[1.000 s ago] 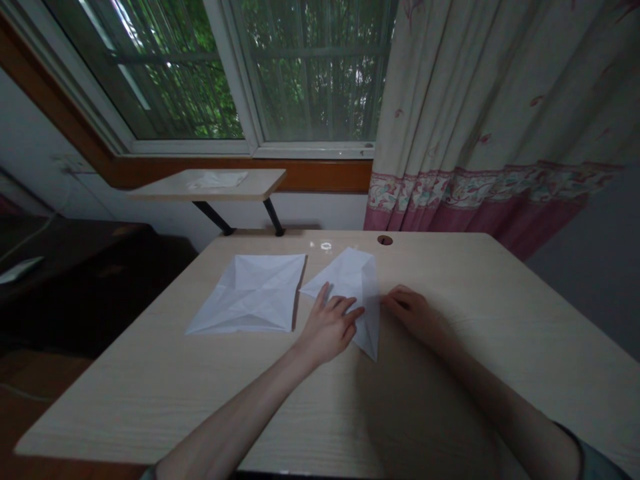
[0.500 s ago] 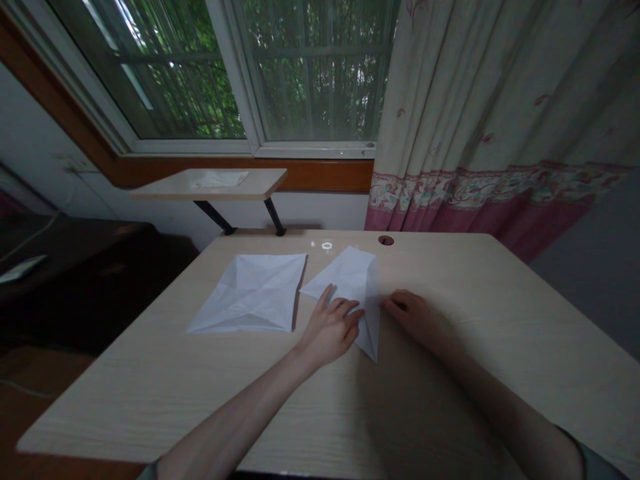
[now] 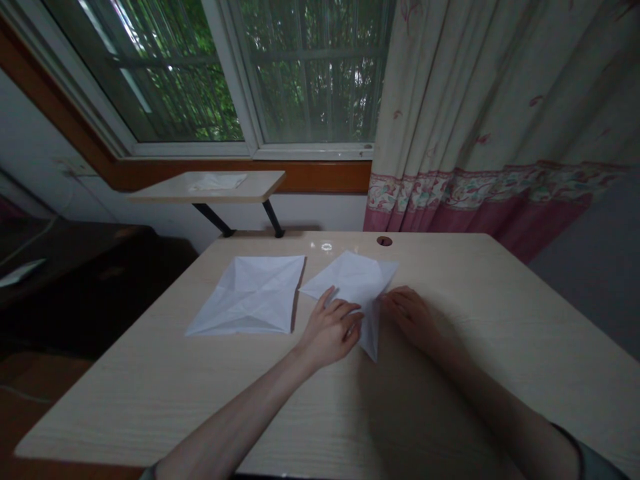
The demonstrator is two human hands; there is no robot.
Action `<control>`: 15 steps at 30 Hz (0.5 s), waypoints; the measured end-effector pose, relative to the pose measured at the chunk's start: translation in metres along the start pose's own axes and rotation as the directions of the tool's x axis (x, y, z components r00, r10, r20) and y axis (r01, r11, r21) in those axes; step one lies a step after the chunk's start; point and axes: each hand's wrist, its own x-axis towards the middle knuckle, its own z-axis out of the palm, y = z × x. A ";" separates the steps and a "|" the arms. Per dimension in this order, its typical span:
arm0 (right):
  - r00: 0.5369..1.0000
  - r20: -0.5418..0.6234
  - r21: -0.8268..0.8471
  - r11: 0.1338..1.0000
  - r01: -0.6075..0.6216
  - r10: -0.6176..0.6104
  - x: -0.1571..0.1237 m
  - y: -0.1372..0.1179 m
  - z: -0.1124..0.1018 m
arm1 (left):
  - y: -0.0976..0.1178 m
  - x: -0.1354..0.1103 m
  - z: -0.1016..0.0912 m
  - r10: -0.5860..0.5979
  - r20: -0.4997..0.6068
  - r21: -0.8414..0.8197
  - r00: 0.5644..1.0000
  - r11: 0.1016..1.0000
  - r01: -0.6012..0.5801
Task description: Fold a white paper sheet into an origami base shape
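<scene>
A partly folded white sheet of paper (image 3: 350, 275) lies on the desk in front of me. My left hand (image 3: 333, 330) rests on its lower left part with the fingers spread. At the sheet's right edge, my right hand (image 3: 410, 313) has its fingertips pinched together on the paper. A pointed flap sticks out to the upper right, just beyond those fingers, and another point runs down toward me between the hands. To the left lies a second white sheet (image 3: 257, 293), creased and nearly square, touched by neither hand.
The pale wooden desk (image 3: 280, 400) carries a small raised shelf (image 3: 175, 187) at its back left, with a crumpled white piece (image 3: 220, 181) on it. A round cable hole (image 3: 385, 241) sits near the back edge. Behind are a window and a long curtain (image 3: 450, 133).
The folded sheet's upper right flap has swung outward to the right, where its edge ran straight down before. My right fingers have closed further at the edge. My left hand stays in place.
</scene>
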 end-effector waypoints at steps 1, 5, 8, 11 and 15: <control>0.999 -0.028 -0.007 1.000 0.014 -0.015 0.000 -0.001 -0.001 | 0.000 0.000 0.000 0.000 -0.001 0.002 1.000 1.000 0.000; 0.982 -0.164 -0.032 0.995 0.093 -0.096 -0.001 -0.005 -0.004 | 0.001 0.000 -0.001 0.012 0.011 -0.009 1.000 1.000 -0.012; 0.966 -0.188 -0.060 0.984 0.169 -0.177 0.000 -0.007 -0.005 | 0.002 0.001 -0.002 0.038 0.050 -0.029 0.998 0.999 -0.036; 0.974 -0.141 -0.085 0.982 0.169 -0.180 -0.001 -0.006 -0.003 | 0.002 0.001 -0.003 0.067 0.087 -0.051 0.994 0.997 -0.063; 0.981 -0.181 -0.134 0.990 0.051 -0.075 -0.002 0.002 0.001 | 0.001 0.001 -0.002 0.106 0.110 -0.082 0.988 0.992 -0.098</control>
